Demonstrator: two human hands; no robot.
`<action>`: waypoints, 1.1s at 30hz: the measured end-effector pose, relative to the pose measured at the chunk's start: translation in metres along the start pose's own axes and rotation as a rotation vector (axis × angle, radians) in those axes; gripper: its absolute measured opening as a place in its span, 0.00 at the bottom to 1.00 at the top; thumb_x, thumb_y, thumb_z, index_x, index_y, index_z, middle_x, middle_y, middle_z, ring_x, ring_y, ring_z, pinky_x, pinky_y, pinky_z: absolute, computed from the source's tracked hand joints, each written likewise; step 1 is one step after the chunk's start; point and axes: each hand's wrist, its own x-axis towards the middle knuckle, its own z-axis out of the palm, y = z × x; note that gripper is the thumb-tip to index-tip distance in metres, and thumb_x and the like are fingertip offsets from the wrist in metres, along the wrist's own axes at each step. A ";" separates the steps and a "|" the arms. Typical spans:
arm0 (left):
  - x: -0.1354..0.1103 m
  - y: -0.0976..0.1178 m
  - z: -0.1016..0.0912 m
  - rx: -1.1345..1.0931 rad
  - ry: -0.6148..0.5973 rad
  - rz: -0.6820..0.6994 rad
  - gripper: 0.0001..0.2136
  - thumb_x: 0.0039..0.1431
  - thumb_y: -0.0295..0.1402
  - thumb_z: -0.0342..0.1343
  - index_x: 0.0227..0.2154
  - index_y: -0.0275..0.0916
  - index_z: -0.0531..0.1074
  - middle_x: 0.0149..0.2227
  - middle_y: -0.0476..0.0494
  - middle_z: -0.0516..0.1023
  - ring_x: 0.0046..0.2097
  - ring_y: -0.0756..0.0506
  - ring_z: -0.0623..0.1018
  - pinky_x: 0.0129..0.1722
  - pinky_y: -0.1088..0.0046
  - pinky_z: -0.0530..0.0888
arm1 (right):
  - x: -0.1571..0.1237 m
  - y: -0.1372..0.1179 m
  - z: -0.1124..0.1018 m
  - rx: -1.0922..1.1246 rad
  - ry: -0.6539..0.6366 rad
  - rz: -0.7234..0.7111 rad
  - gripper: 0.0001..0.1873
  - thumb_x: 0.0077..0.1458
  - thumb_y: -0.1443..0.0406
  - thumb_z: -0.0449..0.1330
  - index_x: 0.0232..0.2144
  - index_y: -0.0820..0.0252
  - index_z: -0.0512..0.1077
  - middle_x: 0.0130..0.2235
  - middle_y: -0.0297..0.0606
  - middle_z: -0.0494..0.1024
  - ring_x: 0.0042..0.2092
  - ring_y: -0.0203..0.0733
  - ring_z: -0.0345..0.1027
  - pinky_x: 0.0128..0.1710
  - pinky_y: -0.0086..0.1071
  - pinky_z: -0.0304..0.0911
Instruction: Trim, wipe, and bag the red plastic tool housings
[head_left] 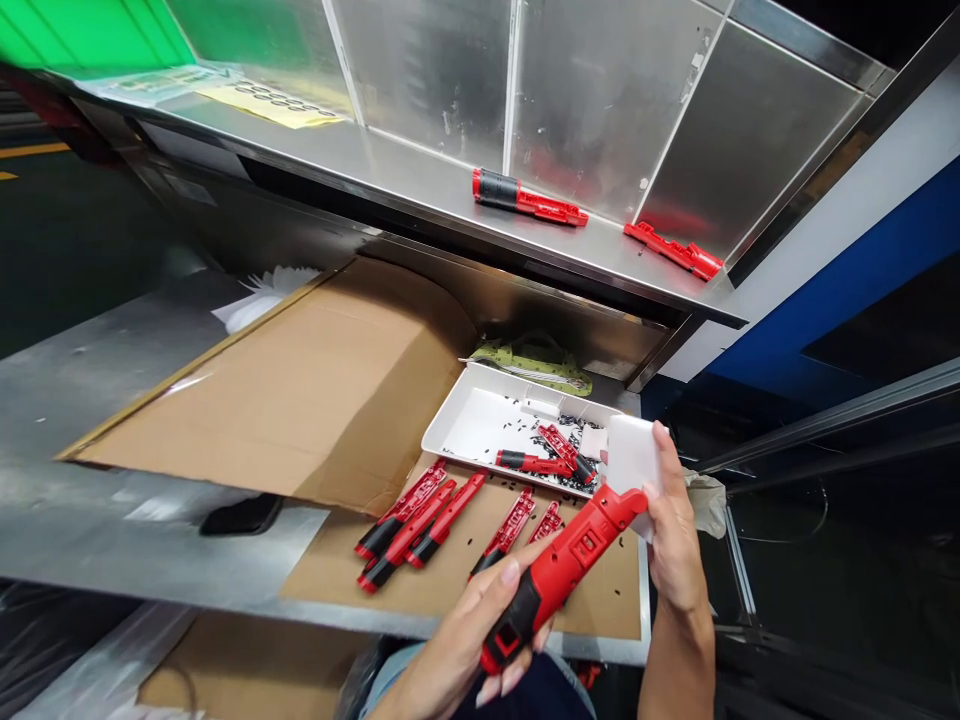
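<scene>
My left hand (pixel 487 610) is wrapped round the black lower part of a red and black plastic tool housing (pixel 574 550), which tilts up to the right. In my right hand (pixel 673 525) is a flat white piece (pixel 634 455), its material unclear, pinched between thumb and fingers. The white piece lies against or just behind the housing's upper end; I cannot tell whether they touch. Beyond my hands stands a white tray (pixel 465 418) with small black bits and two red and black parts (pixel 536 463) in it. More red and black housings (pixel 412 525) lie on the cardboard nearer me.
A big cardboard sheet (pixel 300 370) leans left of the tray. On the metal shelf (pixel 420 175) rest two red parts (pixel 532 197) and a yellow paper (pixel 274 100). Behind the tray sits a green patterned item (pixel 532 362). A dark flat object (pixel 241 515) lies on the left.
</scene>
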 end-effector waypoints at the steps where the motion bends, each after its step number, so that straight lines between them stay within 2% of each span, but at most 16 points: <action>1: -0.002 0.002 0.003 0.005 0.020 -0.006 0.34 0.56 0.61 0.52 0.60 0.46 0.68 0.23 0.50 0.73 0.17 0.57 0.63 0.11 0.86 0.55 | -0.002 -0.002 0.000 0.020 -0.014 -0.005 0.28 0.63 0.53 0.53 0.64 0.43 0.61 0.68 0.31 0.61 0.67 0.52 0.55 0.67 0.50 0.52; 3: -0.005 0.004 0.007 0.016 0.066 -0.015 0.34 0.55 0.61 0.53 0.59 0.46 0.70 0.24 0.49 0.74 0.17 0.56 0.64 0.12 0.86 0.56 | -0.005 -0.006 0.001 0.082 -0.024 -0.006 0.28 0.62 0.50 0.52 0.62 0.48 0.65 0.67 0.34 0.63 0.67 0.53 0.55 0.68 0.50 0.50; 5: -0.006 0.005 0.009 0.026 0.089 -0.020 0.34 0.56 0.61 0.53 0.59 0.44 0.70 0.24 0.49 0.74 0.18 0.56 0.65 0.12 0.86 0.57 | -0.008 -0.011 0.002 0.082 -0.013 -0.005 0.30 0.62 0.49 0.52 0.63 0.50 0.63 0.65 0.37 0.65 0.65 0.54 0.59 0.65 0.50 0.55; 8: -0.003 0.001 0.007 0.072 0.090 -0.007 0.36 0.57 0.61 0.51 0.60 0.41 0.68 0.24 0.48 0.73 0.18 0.55 0.65 0.12 0.85 0.57 | -0.012 -0.016 0.008 -0.066 0.045 -0.005 0.34 0.57 0.52 0.61 0.64 0.50 0.62 0.64 0.39 0.68 0.63 0.53 0.63 0.63 0.47 0.58; 10: 0.000 -0.004 0.004 0.123 0.079 0.010 0.36 0.58 0.61 0.49 0.61 0.40 0.67 0.25 0.48 0.72 0.18 0.55 0.66 0.12 0.84 0.58 | -0.013 -0.015 0.011 -0.172 0.102 -0.012 0.33 0.56 0.53 0.63 0.62 0.52 0.64 0.62 0.41 0.70 0.60 0.51 0.66 0.62 0.45 0.60; 13: 0.003 -0.011 0.000 0.187 0.078 0.040 0.36 0.59 0.61 0.48 0.61 0.40 0.66 0.26 0.48 0.72 0.19 0.54 0.66 0.12 0.84 0.60 | -0.012 -0.009 0.014 -0.254 0.167 -0.049 0.27 0.60 0.53 0.59 0.59 0.56 0.69 0.60 0.42 0.72 0.57 0.48 0.70 0.56 0.39 0.66; 16: 0.004 -0.012 0.000 0.191 0.092 0.023 0.38 0.57 0.63 0.47 0.62 0.40 0.66 0.26 0.47 0.72 0.19 0.54 0.65 0.11 0.82 0.58 | -0.010 -0.005 0.014 -0.291 0.204 -0.083 0.25 0.63 0.52 0.55 0.55 0.59 0.73 0.60 0.43 0.72 0.59 0.49 0.67 0.51 0.35 0.69; 19: 0.002 -0.007 0.002 0.151 0.077 -0.020 0.40 0.55 0.65 0.48 0.61 0.40 0.66 0.24 0.49 0.71 0.17 0.54 0.63 0.10 0.82 0.55 | -0.010 -0.007 0.011 -0.262 0.183 -0.053 0.27 0.66 0.51 0.50 0.57 0.59 0.71 0.62 0.43 0.70 0.63 0.50 0.62 0.54 0.37 0.67; 21: 0.001 -0.003 0.003 0.130 0.090 -0.042 0.40 0.54 0.65 0.49 0.61 0.42 0.67 0.23 0.49 0.70 0.17 0.54 0.63 0.11 0.82 0.55 | -0.011 -0.010 0.009 -0.226 0.131 -0.042 0.28 0.67 0.50 0.47 0.60 0.57 0.68 0.63 0.42 0.68 0.63 0.50 0.62 0.57 0.39 0.65; 24: 0.001 -0.002 0.003 0.149 0.108 -0.030 0.39 0.54 0.65 0.50 0.60 0.43 0.68 0.24 0.48 0.71 0.18 0.53 0.65 0.12 0.81 0.57 | -0.012 -0.013 0.010 -0.249 0.074 -0.041 0.29 0.63 0.49 0.54 0.62 0.54 0.66 0.63 0.42 0.69 0.61 0.50 0.66 0.56 0.39 0.66; 27: 0.002 -0.006 0.003 0.206 0.122 0.023 0.39 0.54 0.65 0.48 0.60 0.43 0.68 0.25 0.48 0.71 0.19 0.53 0.66 0.12 0.81 0.60 | -0.010 -0.011 0.017 -0.299 0.109 -0.034 0.29 0.60 0.51 0.59 0.59 0.57 0.70 0.59 0.43 0.74 0.57 0.49 0.70 0.52 0.36 0.68; 30: 0.001 -0.007 0.005 0.231 0.162 0.046 0.39 0.56 0.64 0.49 0.60 0.40 0.68 0.25 0.49 0.71 0.20 0.54 0.66 0.13 0.82 0.61 | -0.006 -0.006 0.021 -0.295 0.161 -0.030 0.25 0.64 0.50 0.54 0.53 0.59 0.75 0.54 0.44 0.78 0.53 0.48 0.73 0.51 0.37 0.69; 33: -0.001 -0.004 0.007 0.184 0.194 0.025 0.37 0.57 0.62 0.51 0.60 0.39 0.69 0.26 0.48 0.72 0.20 0.54 0.67 0.14 0.83 0.60 | -0.004 0.001 0.017 -0.275 0.151 -0.020 0.27 0.64 0.48 0.52 0.51 0.59 0.76 0.52 0.44 0.79 0.54 0.50 0.72 0.51 0.38 0.69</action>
